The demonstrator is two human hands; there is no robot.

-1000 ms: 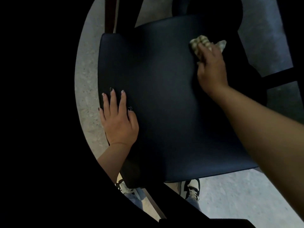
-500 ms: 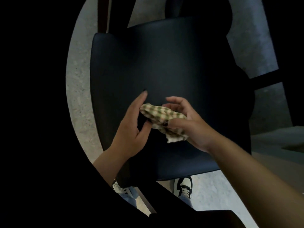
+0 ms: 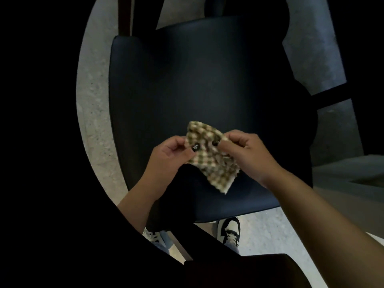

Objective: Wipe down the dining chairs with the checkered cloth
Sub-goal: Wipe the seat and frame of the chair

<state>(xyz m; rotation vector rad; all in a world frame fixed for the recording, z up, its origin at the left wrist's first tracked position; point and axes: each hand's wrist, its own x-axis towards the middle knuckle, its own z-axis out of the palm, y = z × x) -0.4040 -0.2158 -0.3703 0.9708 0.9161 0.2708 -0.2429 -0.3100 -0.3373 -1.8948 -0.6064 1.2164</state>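
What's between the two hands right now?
In the head view, only the checkered cloth spans between the left hand and right hand, each pinching a side, held over the chair seat.

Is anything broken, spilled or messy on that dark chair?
Nothing stands out. The dark padded chair seat looks smooth and bare, with no spill or tear showing. The left hand and right hand pinch the beige checkered cloth spread above it; its lower corner hangs loose.
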